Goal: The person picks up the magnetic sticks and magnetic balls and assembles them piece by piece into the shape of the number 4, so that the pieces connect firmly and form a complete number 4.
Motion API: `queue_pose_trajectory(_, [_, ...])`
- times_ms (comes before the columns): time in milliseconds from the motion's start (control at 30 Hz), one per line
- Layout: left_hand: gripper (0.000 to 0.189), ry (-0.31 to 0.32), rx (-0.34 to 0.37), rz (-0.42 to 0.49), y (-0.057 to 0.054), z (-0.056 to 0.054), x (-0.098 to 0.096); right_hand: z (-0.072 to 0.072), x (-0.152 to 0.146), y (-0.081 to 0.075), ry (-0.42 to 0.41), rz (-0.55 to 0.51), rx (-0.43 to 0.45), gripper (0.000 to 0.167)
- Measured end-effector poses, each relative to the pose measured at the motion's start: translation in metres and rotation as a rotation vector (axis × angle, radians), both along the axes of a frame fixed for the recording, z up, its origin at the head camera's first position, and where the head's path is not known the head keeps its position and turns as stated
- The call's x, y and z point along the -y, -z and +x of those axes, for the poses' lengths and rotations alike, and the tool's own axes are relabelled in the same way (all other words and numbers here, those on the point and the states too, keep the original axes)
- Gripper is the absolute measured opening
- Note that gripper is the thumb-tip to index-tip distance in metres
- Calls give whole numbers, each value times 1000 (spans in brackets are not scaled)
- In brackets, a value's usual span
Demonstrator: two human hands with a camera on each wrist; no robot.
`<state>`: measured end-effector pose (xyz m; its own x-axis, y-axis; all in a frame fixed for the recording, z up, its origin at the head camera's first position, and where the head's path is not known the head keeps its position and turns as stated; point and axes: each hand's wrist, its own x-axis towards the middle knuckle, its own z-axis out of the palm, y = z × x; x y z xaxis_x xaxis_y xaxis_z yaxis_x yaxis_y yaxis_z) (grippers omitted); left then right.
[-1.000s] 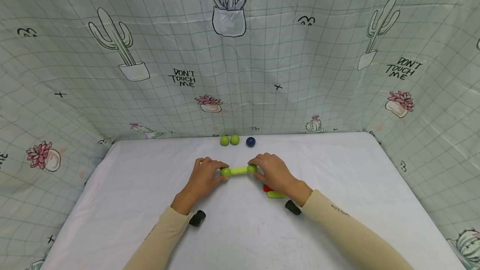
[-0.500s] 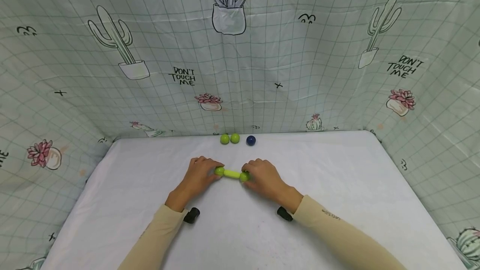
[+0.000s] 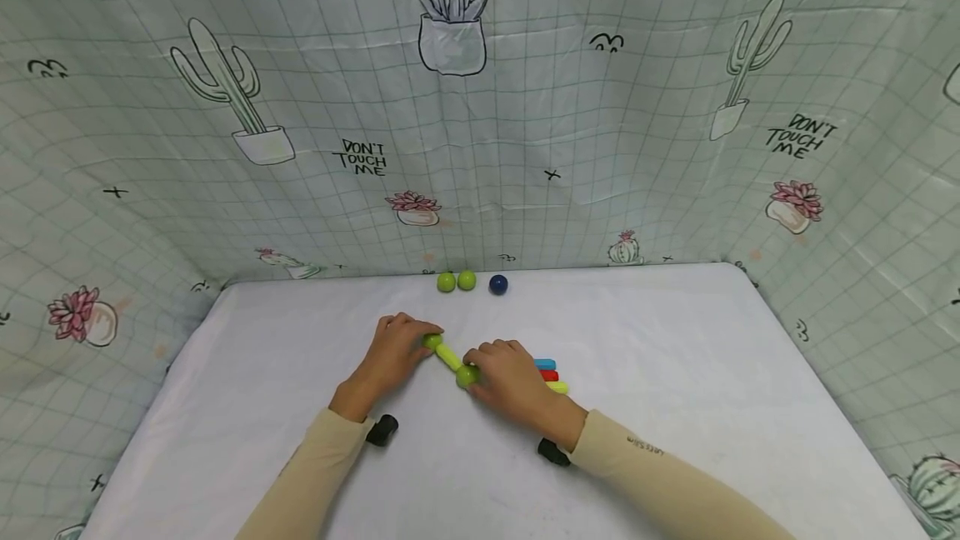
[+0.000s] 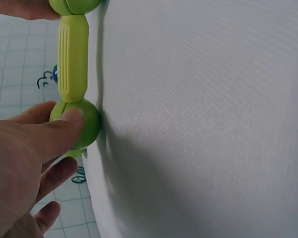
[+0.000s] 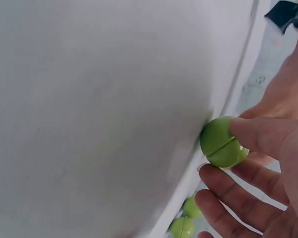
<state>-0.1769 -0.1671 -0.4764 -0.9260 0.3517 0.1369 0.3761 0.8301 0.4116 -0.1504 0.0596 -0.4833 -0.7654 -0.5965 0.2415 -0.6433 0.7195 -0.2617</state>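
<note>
A yellow-green ribbed rod [image 4: 73, 59] joins two green balls, like a small dumbbell, low over the white tabletop. My left hand [image 3: 392, 357] pinches the far-left ball [image 4: 91, 124] between thumb and fingers. At the other end, my right hand [image 3: 512, 382] pinches the nearer ball [image 5: 218, 141], its thumb on top and its other fingers spread below. In the head view the dumbbell slants from back left to front right. The right hand partly covers a blue rod [image 3: 546, 364], a red rod [image 3: 551, 375] and a yellow-green rod [image 3: 557, 387].
Two loose green balls [image 3: 446, 282] and a dark blue ball [image 3: 498, 284] sit along the back of the table [image 3: 645, 323]. Behind them hangs a grid-patterned cloth [image 3: 517, 123] printed with cacti. A black camera [image 3: 384, 430] is at the left wrist.
The dumbbell has shifted left and turned from nearly level to slanting. My right hand has come left and nearer the body with its end, exposing the coloured rods. The left hand moved slightly left.
</note>
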Motion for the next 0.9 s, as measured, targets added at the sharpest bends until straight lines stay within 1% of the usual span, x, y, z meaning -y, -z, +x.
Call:
queue_pose_trajectory(167, [37,22,0,9,1,-2,1,4,4,0,-40,5,68,32])
queue_pose_trajectory(233, [38,19,-7,3,1,-2,0,5,4,0,-51,8,81,33])
queue_pose_trajectory(333, [38,0,-47,-5,1,1,-2,6,0,-1,-50,12,81,35])
queue_pose_trajectory(400, [35,-14,-74,-2,1,6,-4,6,-6,-3,-42,-4,62,35])
queue_pose_trajectory(467, [32,-20,-110,7,0,14,-8,5,-13,-5,-28,-29,34,35])
queue_pose_trajectory(567, [30,-15,-144,7,-1,27,-15,2,-27,-8,-1,-73,-11,34])
queue_pose_trajectory(633, [30,-6,-165,-14,-2,36,-21,-1,-36,-8,26,-80,-36,33])
queue_pose_trajectory(767, [31,-6,-181,-116,-1,49,-31,-8,-54,-7,70,-78,-52,30])
queue_pose_trajectory(900, [30,-19,-192,-195,2,57,-37,-12,-68,-6,101,-52,-37,27])
